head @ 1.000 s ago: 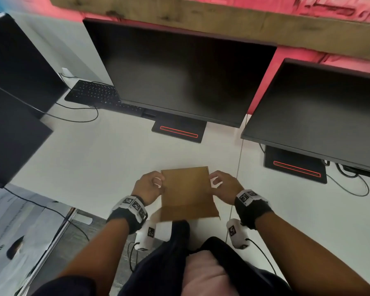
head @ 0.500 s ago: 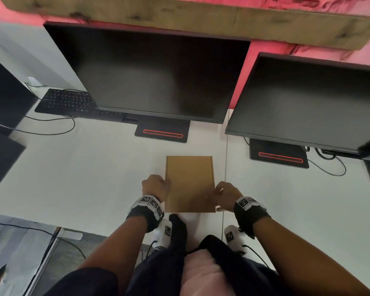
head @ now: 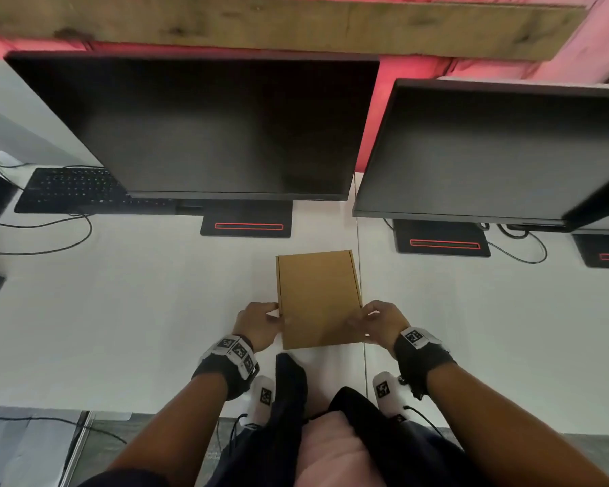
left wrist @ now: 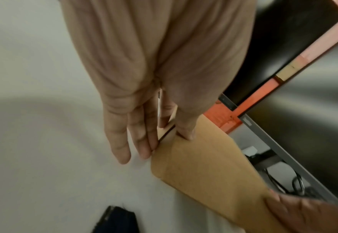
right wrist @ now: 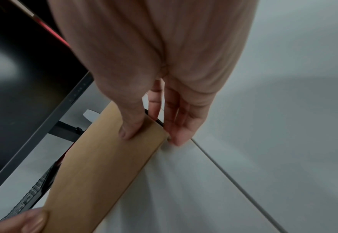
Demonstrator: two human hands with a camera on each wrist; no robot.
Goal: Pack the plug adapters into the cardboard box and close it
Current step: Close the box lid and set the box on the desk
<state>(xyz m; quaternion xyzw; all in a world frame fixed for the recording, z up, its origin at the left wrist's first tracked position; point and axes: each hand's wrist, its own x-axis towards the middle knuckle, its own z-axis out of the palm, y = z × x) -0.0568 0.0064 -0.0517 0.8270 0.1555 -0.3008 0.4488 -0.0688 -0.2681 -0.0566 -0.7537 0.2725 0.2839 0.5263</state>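
A flat brown cardboard box point(head: 319, 297) lies with its lid down on the white desk point(head: 120, 311), just in front of me. No plug adapters are visible. My left hand point(head: 261, 323) holds the box's near left edge. In the left wrist view the left hand point(left wrist: 164, 145) has its thumb on the lid of the box point(left wrist: 204, 165) and its fingers against the side. My right hand point(head: 377, 323) holds the near right edge the same way. In the right wrist view the right hand point(right wrist: 152, 137) has its thumb on top of the box point(right wrist: 104, 157), fingers beside it.
Two dark monitors point(head: 204, 124) point(head: 500, 149) stand behind the box on black bases with red stripes point(head: 247, 224). A black keyboard point(head: 74, 189) lies at the far left, with cables trailing over the desk. A seam in the desk point(head: 361, 240) runs past the box's right side.
A second ago the lid was tilted with its front flap hanging. It now lies flat on the box, and both hands have settled on the near side edges.
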